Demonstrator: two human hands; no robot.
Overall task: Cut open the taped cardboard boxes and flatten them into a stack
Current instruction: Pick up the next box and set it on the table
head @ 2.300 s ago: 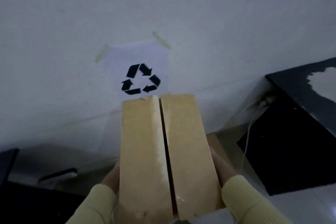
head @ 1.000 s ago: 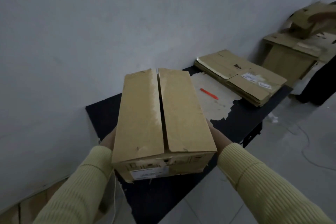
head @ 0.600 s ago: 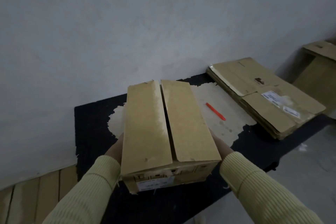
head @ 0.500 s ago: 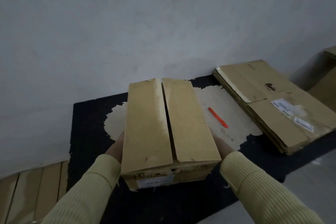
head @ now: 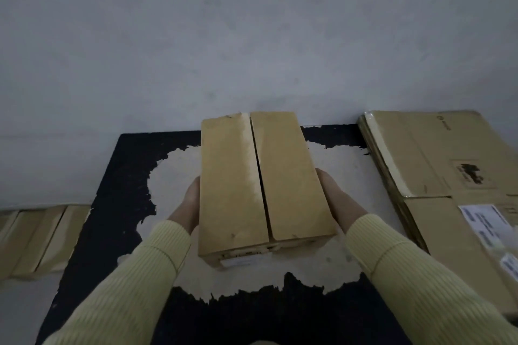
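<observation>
A closed brown cardboard box (head: 260,179) sits between my two hands, its two top flaps meeting in a lengthwise seam with pale tape residue beside it. A white label shows on its near end. My left hand (head: 187,204) lies flat against the box's left side and my right hand (head: 337,199) flat against its right side; the fingertips are hidden by the box. The box is low over the pale worn patch of the black table (head: 117,204); I cannot tell whether it touches. A stack of flattened cardboard boxes (head: 437,165) lies on the table's right part.
A grey wall (head: 252,36) rises directly behind the table. Pale wooden planks (head: 36,241) lie low at the left, beside the table's edge. White labels (head: 482,218) are on the top sheet of the flattened stack.
I have carried the box from facing the wall to over the table's middle, and it now sits lower. The orange cutter seen right of the box is out of sight.
</observation>
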